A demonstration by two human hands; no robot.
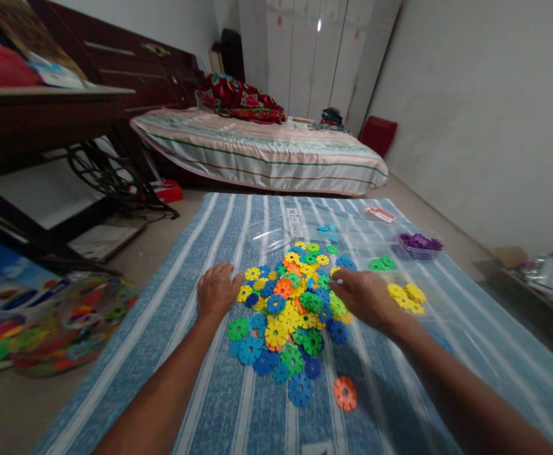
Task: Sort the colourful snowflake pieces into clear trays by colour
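A loose heap of notched plastic discs (288, 316) in yellow, green, blue and orange lies in the middle of the striped blue cloth (188, 253). My left hand (218, 289) rests at the heap's left edge, fingers stretched and holding nothing. At the right edge, my right hand (362, 296) reaches in with fingers drawn together; what is between the fingertips is hard to make out. A yellow disc (334, 270) shows right by those fingertips. One orange disc (345, 393) lies apart, nearer to me.
Clear plastic trays at the right hold yellow discs (406, 297), green discs (381, 263) and purple discs (419, 243). A clear lid (269, 234) lies behind the heap. Beyond stands a bed (267, 151); a sewing table (48, 95) is at the left.
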